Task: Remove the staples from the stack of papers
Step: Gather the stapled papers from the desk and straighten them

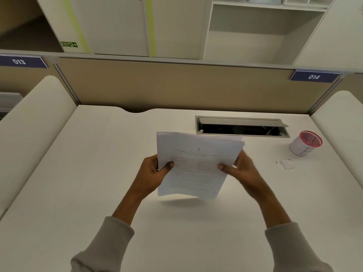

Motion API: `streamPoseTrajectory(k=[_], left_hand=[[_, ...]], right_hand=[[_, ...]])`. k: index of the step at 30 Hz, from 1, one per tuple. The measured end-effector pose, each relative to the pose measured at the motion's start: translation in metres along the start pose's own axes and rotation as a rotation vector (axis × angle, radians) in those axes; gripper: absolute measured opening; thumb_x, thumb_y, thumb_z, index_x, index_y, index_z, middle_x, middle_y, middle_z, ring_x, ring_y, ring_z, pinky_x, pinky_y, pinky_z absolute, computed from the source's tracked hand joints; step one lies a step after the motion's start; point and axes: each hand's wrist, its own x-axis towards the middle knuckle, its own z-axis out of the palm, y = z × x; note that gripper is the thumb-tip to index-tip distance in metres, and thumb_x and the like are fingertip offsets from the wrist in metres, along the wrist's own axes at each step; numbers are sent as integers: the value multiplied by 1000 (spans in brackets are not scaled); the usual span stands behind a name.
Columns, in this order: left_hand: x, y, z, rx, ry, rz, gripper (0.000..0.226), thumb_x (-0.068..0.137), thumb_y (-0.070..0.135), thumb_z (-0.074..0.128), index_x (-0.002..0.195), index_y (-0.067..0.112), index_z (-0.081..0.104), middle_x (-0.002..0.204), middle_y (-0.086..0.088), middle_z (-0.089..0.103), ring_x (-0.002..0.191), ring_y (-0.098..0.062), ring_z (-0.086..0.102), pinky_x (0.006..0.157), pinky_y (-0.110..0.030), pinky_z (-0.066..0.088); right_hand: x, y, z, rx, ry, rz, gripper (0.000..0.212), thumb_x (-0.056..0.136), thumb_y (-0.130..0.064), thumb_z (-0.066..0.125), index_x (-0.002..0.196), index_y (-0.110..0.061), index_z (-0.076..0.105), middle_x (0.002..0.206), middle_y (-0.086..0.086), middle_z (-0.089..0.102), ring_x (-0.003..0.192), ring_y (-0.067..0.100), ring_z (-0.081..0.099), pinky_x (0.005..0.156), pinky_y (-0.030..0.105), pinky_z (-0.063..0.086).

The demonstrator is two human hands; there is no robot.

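A white desk (98,173) fills the lower view, with an open cable hatch (241,126) sunk into its far right part. Behind the hatch a tan partition (176,85) closes the back edge, carrying the number plates 013 (19,61) and 014 (313,76), and pale cabinets (117,26) and open shelves (255,36) rise beyond it. Just in front of the hatch, the stack of papers (196,167) is held off the desk, its shadow on the surface beneath. The left hand (151,173) pinches its left edge with the thumb on the top sheet, and the right hand (243,169) pinches its right edge the same way. The other fingers are hidden behind the pages. Right of the hatch stands a pink-rimmed cup (305,143), upright and near the right divider (337,118), with small paper scraps (287,163) just in front of it. Left of the hatch the desktop spreads wide to the rounded left divider (35,124), and it runs on towards the person under both grey sleeves (110,246).
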Motion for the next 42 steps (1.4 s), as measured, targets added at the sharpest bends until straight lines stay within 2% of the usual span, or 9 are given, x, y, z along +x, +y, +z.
streamPoseTrajectory(k=[8, 11, 20, 24, 28, 32, 34, 37, 42], left_hand=[[-6, -8, 14, -115, 188, -16, 10, 95, 13, 67, 103, 12, 73, 94, -2, 77, 89, -21, 72, 76, -28, 58], [-13, -32, 26, -97, 223, -68, 11, 95, 10, 67, 104, 10, 73, 96, -4, 77, 93, -24, 72, 82, -41, 61], [-22, -63, 38, 29, 278, -62, 27, 97, 21, 65, 123, 15, 66, 112, 6, 73, 104, -10, 69, 90, -35, 59], [-17, -60, 29, -1, 287, -93, 29, 93, 26, 69, 121, 23, 64, 110, 7, 74, 100, -13, 71, 88, -46, 60], [-9, -39, 8, -51, 459, -38, 72, 80, 19, 84, 140, 25, 43, 127, 2, 65, 102, -15, 70, 88, -43, 60], [-5, -8, -16, 387, 473, 289, 100, 73, 27, 88, 153, 18, 27, 158, -2, 35, 138, -17, 44, 109, -31, 42], [-3, 7, -20, 491, 319, 390, 91, 77, 26, 85, 151, 18, 33, 156, -1, 40, 143, -14, 38, 115, -25, 34], [-2, 8, -16, 388, 123, 322, 54, 84, 19, 79, 133, 20, 57, 131, 9, 63, 123, -7, 58, 103, -26, 50], [-10, -22, -7, 266, 162, 172, 19, 89, 12, 74, 108, 16, 73, 88, 28, 72, 87, 2, 69, 72, -17, 56]], right_hand=[[-1, 28, 35, 2, 207, -18, 22, 89, -4, 70, 110, -11, 69, 105, 3, 75, 100, 20, 70, 82, 30, 58], [-5, 52, 47, -47, 262, 17, 21, 89, -2, 68, 104, -16, 71, 101, 1, 76, 98, 20, 71, 81, 29, 59], [-10, 80, 52, -205, 331, -5, 26, 91, -5, 67, 116, -7, 68, 106, 0, 74, 98, 14, 71, 85, 29, 58], [-6, 63, 45, -398, 345, -114, 14, 90, -8, 68, 103, -10, 71, 88, -8, 72, 81, 1, 68, 69, 12, 50], [-2, 22, 26, -681, 296, -291, 14, 90, -7, 67, 102, -13, 72, 84, -7, 70, 70, -2, 60, 64, 3, 40], [2, -1, 15, -979, 158, -326, 16, 90, -11, 66, 105, -17, 70, 93, 0, 75, 75, 16, 65, 68, 19, 50], [3, -7, 16, -1088, 113, -314, 16, 91, -15, 65, 106, -17, 70, 96, 2, 75, 78, 18, 66, 69, 25, 53], [2, -14, 23, -1161, 32, -282, 18, 92, -20, 63, 110, -19, 67, 101, 2, 74, 83, 17, 66, 72, 25, 52], [-2, -20, 22, -1207, -1, -281, 20, 92, -23, 64, 111, -20, 66, 104, 0, 73, 86, 18, 67, 70, 19, 46]])
